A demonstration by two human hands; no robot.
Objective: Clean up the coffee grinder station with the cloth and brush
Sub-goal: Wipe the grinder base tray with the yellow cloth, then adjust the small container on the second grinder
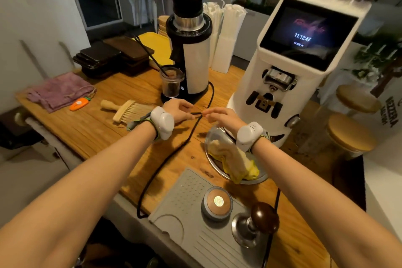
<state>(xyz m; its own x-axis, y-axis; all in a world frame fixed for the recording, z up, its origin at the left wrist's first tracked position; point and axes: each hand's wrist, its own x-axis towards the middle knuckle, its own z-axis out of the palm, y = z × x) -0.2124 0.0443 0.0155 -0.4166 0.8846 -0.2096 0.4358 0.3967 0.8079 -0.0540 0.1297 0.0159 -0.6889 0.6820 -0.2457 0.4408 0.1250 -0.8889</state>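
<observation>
Head view showed both hands, left hand [178, 110] and right hand [219, 116], pinching the black cord [196, 113], brush [128, 111] lying just left, handle pointing left.

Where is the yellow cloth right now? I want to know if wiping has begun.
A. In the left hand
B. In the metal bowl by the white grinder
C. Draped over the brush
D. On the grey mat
B: the yellow cloth lies bunched in the metal bowl beside the white grinder, while both hands pinch the black cable.
</observation>
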